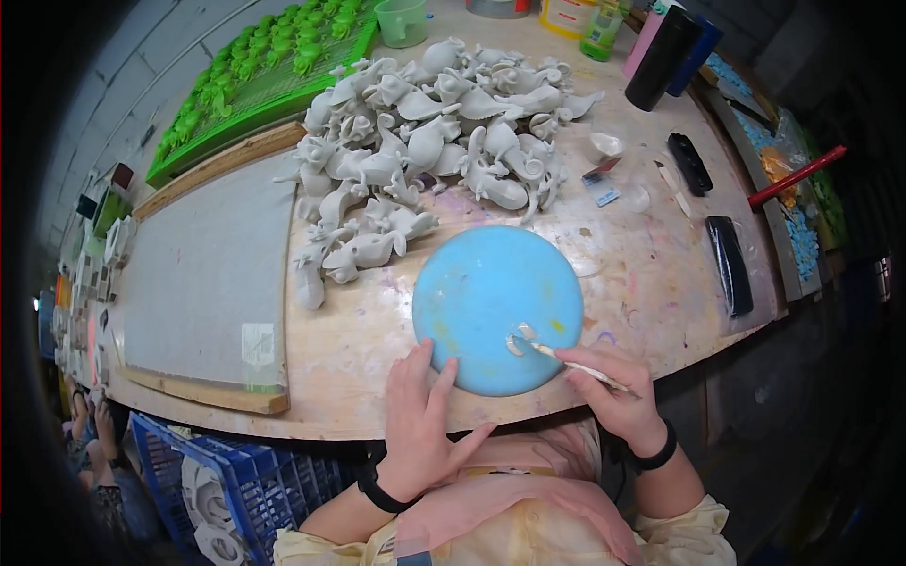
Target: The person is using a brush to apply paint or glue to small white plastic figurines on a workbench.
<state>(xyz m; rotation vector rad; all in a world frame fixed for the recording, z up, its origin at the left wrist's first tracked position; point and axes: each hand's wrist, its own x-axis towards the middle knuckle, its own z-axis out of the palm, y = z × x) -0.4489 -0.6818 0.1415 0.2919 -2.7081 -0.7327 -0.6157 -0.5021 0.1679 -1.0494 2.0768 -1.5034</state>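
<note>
A round light-blue disc [491,283] lies flat near the table's front edge. My left hand [418,424] rests at its lower left rim, fingers stretched out and spread, holding nothing. In my right hand [618,389] is a slim off-white tool [547,351], like a modelling or trimming tool, gripped pen-fashion at the disc's lower right. Its tip reaches small whitish pieces [515,344] on the disc; whether it touches them I cannot tell. Behind the disc is a heap of pale grey unpainted figurines [434,141], lizard-like, several with coiled tails.
Left of the heap lies a wood-framed board [208,283], with a green tray [274,85] of green figures behind it. Dark cases [729,266], a small white cup [605,146] and a black bottle [659,58] stand right. Blue crates [226,481] sit below the left table edge.
</note>
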